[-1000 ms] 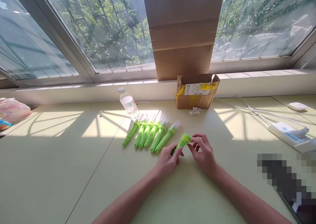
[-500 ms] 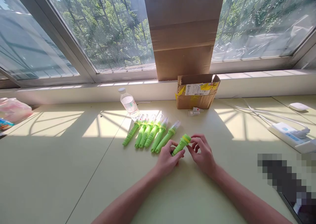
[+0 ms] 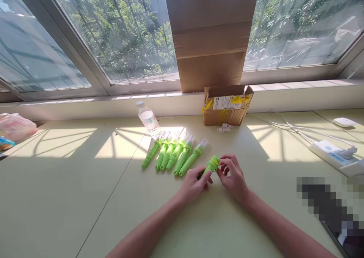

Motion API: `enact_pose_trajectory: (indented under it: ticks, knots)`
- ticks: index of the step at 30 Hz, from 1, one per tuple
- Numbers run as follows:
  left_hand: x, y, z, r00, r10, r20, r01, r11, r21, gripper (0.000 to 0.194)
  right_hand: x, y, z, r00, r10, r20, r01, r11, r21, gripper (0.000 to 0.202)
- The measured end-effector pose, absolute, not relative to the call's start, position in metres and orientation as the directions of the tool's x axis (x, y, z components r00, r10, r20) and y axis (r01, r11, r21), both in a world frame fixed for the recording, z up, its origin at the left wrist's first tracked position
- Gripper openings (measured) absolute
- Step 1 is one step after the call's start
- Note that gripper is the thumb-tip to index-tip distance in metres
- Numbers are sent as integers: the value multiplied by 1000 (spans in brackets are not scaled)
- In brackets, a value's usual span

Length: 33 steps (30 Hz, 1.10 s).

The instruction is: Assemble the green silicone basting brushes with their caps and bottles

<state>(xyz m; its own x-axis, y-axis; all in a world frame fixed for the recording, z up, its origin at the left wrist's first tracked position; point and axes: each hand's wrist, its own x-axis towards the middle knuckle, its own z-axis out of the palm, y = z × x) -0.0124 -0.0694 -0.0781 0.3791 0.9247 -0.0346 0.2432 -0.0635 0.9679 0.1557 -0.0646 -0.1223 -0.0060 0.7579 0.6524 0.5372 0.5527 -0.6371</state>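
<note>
My left hand point(image 3: 195, 182) is closed around the lower part of a green plastic torch-shaped handle point(image 3: 211, 164). Its ribbed wide end, with a yellow ring, points up and to the right. At that end my right hand point(image 3: 233, 176) has thumb and fingers pinched against the rim; whatever lies between those fingertips is hidden. Left of my hands, several similar green handles with clear tips point(image 3: 191, 162) lie side by side, slanting up to the right. No clear tip shows on the handle I hold.
A clear bottle with a white cap point(image 3: 149, 119) stands behind the row. An open cardboard box point(image 3: 224, 114) stands at the sill, small clear pieces point(image 3: 223, 130) before it. To the right are a white power strip point(image 3: 331, 154) and cables; a pink plastic bag point(image 3: 17, 127) lies far left.
The left hand's grip on the green handle has shifted slightly, its thumb now higher along it, and the handle has turned a little. The right hand has barely moved. Everything else stays put.
</note>
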Motion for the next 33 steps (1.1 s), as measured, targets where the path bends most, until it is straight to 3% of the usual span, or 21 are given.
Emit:
enact_pose_trajectory:
  ticks: [8, 15, 21, 33]
  knots:
    - [-14, -67, -79, 412, 908, -75, 223, -21, 975, 44, 156, -64, -122, 1, 775, 632, 530, 535, -658, 4]
    - [-12, -67, -79, 337, 934, -116, 232, 38, 972, 32, 155, -66, -120, -7, 756, 655, 514, 564, -646, 7]
    - [-11, -69, -85, 320, 935, -156, 146, 114, 983, 35, 156, -66, -122, -9, 753, 658, 510, 570, -644, 4]
    - [-10, -71, -81, 312, 944, -111, 161, 63, 985, 30, 155, -66, -119, 2, 746, 666, 522, 568, -637, 5]
